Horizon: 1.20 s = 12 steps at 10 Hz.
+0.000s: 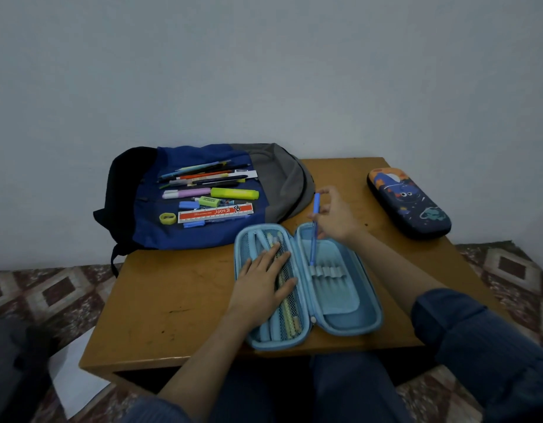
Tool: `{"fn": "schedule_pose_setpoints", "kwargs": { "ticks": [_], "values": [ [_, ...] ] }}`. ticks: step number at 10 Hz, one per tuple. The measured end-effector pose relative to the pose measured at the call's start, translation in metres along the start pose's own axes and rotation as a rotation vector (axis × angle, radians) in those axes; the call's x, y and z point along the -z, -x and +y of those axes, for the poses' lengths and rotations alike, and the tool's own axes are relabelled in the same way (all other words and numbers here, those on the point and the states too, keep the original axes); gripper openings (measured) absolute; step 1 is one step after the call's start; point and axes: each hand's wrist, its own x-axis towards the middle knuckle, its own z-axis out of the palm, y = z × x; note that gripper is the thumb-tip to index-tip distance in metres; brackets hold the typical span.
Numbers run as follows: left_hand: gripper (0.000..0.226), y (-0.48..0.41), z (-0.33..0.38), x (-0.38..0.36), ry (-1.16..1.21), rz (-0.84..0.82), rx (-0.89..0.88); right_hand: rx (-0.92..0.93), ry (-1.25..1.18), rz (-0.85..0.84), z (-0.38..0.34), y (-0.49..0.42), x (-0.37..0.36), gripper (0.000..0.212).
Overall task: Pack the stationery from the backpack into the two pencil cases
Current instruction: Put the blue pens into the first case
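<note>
A light blue pencil case (349,312) lies open on the wooden table (178,303) in front of me. My left hand (264,282) rests flat on its left half, over the mesh pocket with several pens inside. My right hand (334,218) pinches a blue pen (314,236), whose lower end sits in the elastic loops (326,271) of the right half. A blue, grey and black backpack (203,233) lies flat at the back left, with pens, highlighters (235,193), a red ruler (215,212) and a yellow sharpener (167,218) spread on it.
A second pencil case (409,203), dark blue with an orange cartoon print, lies zipped shut at the table's back right. A plain wall stands behind the table. Patterned floor shows on both sides, with a white sheet (77,383) on the floor at the left.
</note>
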Motion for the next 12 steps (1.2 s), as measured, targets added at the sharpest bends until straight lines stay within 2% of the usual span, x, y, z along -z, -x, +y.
{"fn": "schedule_pose_setpoints", "kwargs": {
  "ticks": [2,5,8,10,12],
  "values": [
    [0.058,0.0,0.001,0.001,-0.005,0.003,0.002,-0.052,0.024,-0.021,-0.005,-0.001,0.001,0.031],
    [0.058,0.0,0.0,0.0,-0.006,0.01,0.002,-0.043,0.149,-0.105,-0.005,-0.002,-0.006,0.027],
    [0.058,0.0,0.0,-0.001,0.003,0.021,0.0,-0.23,0.284,-0.364,0.005,0.007,-0.01,0.019],
    [0.058,0.0,0.001,0.001,0.001,0.03,-0.001,-0.317,0.128,-0.374,0.009,0.009,-0.011,0.017],
    [0.058,0.0,0.001,0.004,0.083,0.035,0.003,-0.305,0.19,-0.406,0.005,0.012,-0.007,0.016]
  ]
}}
